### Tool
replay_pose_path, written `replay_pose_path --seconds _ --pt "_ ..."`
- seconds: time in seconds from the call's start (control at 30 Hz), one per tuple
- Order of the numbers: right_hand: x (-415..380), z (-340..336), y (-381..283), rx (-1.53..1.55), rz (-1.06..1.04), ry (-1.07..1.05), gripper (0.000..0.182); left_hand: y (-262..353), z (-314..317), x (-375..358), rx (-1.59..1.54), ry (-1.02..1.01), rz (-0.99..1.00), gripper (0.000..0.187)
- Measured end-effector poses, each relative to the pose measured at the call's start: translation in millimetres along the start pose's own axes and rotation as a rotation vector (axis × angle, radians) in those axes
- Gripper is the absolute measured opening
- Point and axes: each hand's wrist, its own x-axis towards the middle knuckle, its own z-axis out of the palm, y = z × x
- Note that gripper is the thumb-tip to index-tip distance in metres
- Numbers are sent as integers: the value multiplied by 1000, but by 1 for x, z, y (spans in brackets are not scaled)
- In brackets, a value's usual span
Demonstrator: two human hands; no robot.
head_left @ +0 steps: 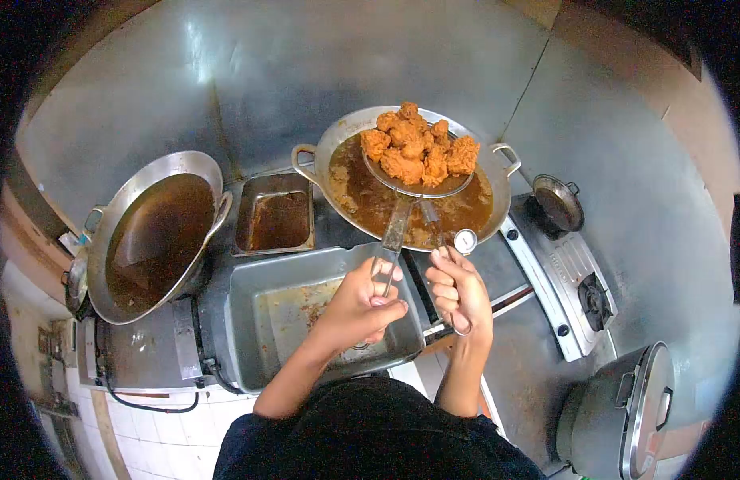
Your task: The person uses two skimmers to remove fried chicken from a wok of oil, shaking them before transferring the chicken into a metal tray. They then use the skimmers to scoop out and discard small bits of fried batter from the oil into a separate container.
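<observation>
My left hand (pixel 362 308) is closed round the handle of a wire skimmer (pixel 395 228). Pieces of brown fried food (pixel 418 148) are heaped in the skimmer's basket, above the dark oil of a large two-handled pan (pixel 346 128). To its right, my right hand (pixel 459 292) is closed on the thin metal handle of a utensil (pixel 430 214), whose far end lies near the skimmer's rim. A round dial thermometer (pixel 465 242) shows at the pan's front edge, just beyond my right hand.
Below my hands is a grey tub (pixel 246 320) with crumbs inside. A metal tray (pixel 240 228) of brown liquid lies behind it. Another oil pan (pixel 114 208) stands left. A gas stove (pixel 566 280), a small pan (pixel 558 204) and a lidded pot (pixel 594 424) are right.
</observation>
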Motion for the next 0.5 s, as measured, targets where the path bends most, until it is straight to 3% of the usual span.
replay_pose_path --seconds 0.5 --pt "6 11 -11 -10 -60 -36 12 21 1 4 -13 6 48 33"
